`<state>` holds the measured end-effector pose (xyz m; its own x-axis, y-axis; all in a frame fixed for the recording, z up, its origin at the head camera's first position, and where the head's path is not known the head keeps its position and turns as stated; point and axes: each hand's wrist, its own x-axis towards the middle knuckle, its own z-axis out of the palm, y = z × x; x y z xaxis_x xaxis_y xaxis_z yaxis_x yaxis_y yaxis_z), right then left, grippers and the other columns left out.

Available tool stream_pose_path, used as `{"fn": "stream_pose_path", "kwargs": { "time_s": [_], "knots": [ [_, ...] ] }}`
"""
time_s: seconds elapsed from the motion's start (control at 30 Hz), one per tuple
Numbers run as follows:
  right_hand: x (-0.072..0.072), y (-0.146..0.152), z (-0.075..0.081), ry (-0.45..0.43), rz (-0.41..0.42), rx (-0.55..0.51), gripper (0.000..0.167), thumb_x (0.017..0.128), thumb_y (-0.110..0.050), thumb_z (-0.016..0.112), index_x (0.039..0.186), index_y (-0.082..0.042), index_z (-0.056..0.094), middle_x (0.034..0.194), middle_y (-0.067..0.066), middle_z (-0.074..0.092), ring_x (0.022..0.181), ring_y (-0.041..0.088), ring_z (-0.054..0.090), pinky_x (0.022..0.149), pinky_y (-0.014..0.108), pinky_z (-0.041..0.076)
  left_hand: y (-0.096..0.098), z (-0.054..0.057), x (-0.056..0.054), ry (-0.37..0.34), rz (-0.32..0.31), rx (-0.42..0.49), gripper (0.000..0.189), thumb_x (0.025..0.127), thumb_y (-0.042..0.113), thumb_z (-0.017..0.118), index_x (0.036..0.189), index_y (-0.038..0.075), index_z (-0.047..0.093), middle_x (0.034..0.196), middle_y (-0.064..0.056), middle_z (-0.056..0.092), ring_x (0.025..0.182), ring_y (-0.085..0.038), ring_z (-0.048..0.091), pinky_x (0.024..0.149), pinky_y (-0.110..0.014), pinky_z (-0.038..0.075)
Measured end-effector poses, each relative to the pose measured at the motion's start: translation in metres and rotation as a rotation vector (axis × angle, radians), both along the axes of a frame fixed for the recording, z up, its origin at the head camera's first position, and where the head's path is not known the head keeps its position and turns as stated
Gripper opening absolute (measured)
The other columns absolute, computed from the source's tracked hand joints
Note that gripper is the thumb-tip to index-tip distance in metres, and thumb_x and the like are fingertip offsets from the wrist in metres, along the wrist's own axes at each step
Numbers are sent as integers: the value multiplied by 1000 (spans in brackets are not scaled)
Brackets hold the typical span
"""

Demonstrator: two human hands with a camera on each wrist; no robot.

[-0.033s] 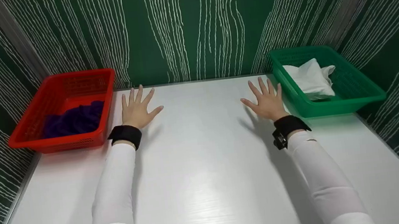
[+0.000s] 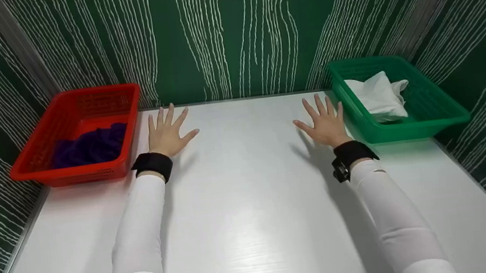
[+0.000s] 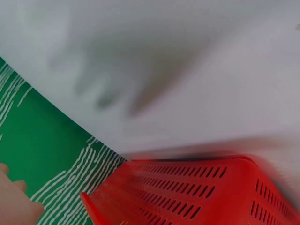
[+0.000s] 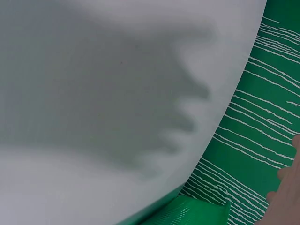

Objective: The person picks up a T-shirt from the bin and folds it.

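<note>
My left hand (image 2: 166,136) is spread palm down above the white table, just right of the red basket (image 2: 87,172). Dark purple cloth (image 2: 91,145) lies crumpled inside that basket. On the other side, my right hand (image 2: 326,124) is spread too, left of the green basket (image 2: 420,130). A bunched white cloth (image 2: 378,96) sits in the green basket. Neither hand holds anything, and each casts a shadow on the table below. In the left wrist view the red basket's slotted wall (image 3: 183,190) shows; in the right wrist view, a corner of the green basket (image 4: 197,211).
The white table (image 2: 240,191) stretches between the two baskets. Dark green panels with wavy white lines (image 2: 231,37) stand behind it and along both sides, with grey metal posts (image 2: 22,47) at the back corners. Black bands (image 2: 154,164) circle both wrists.
</note>
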<state>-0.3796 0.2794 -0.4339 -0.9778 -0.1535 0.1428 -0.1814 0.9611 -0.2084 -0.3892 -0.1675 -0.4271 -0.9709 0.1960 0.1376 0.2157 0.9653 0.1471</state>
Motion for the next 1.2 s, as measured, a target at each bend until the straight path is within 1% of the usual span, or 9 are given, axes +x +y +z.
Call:
{"fn": "stream_pose_path", "kwargs": {
  "time_s": [0.33,0.43,0.53,0.7,0.8,0.9,0.97,1.1,1.2],
  "knots": [
    [1,0,-3,-26,7,12,79,104,-59,41,167,-20,12,174,19,0,161,47,-3,125,71,-10,-2,4,3,12,-28,-5,79,100,64,43,165,24,23,175,-15,10,162,-42,5,130,-64,-1],
    [2,0,-6,-23,18,4,79,104,-59,42,167,-20,12,174,19,0,161,47,-2,124,71,-10,-8,8,6,49,-39,-32,75,101,60,45,163,22,29,174,-16,15,162,-42,9,130,-64,1],
    [3,1,-10,-25,22,1,79,105,-58,41,167,-20,12,174,19,1,161,47,-2,124,71,-11,-17,13,11,123,-42,-59,67,102,53,48,160,20,37,171,-18,26,160,-41,18,129,-66,4],
    [5,2,-16,-37,32,-10,79,105,-60,39,167,-20,11,174,19,-1,161,47,-3,124,71,-12,-41,25,22,249,38,-25,56,103,45,51,152,18,48,162,-20,40,154,-42,29,128,-68,9],
    [6,3,-17,-36,31,-19,79,105,-60,38,167,-20,11,174,20,0,160,48,-4,124,71,-12,-60,33,27,265,121,30,57,103,43,51,152,15,47,161,-23,40,152,-43,30,127,-69,11],
    [7,3,-17,-34,26,-24,79,105,-60,39,167,-20,12,174,20,1,160,47,-4,124,71,-12,-83,38,32,232,201,97,60,104,42,51,153,9,43,160,-27,38,151,-47,30,126,-71,11],
    [9,2,-17,-35,29,-30,78,105,-60,39,167,-19,13,174,21,1,160,48,-3,124,71,-11,-97,40,37,181,256,136,62,105,41,49,155,6,38,160,-31,35,150,-50,28,125,-72,12],
    [12,0,-19,-41,30,-30,77,105,-59,39,166,-19,14,174,21,2,160,48,-2,124,71,-10,-122,39,44,21,362,163,69,106,41,45,160,4,26,161,-35,27,150,-57,22,123,-76,11],
    [13,1,-20,-41,23,-24,77,105,-59,39,166,-18,14,174,21,3,160,48,-2,124,71,-11,-134,37,45,-99,406,164,75,104,41,46,163,6,15,162,-38,19,148,-64,17,120,-79,11]
  ]
}}
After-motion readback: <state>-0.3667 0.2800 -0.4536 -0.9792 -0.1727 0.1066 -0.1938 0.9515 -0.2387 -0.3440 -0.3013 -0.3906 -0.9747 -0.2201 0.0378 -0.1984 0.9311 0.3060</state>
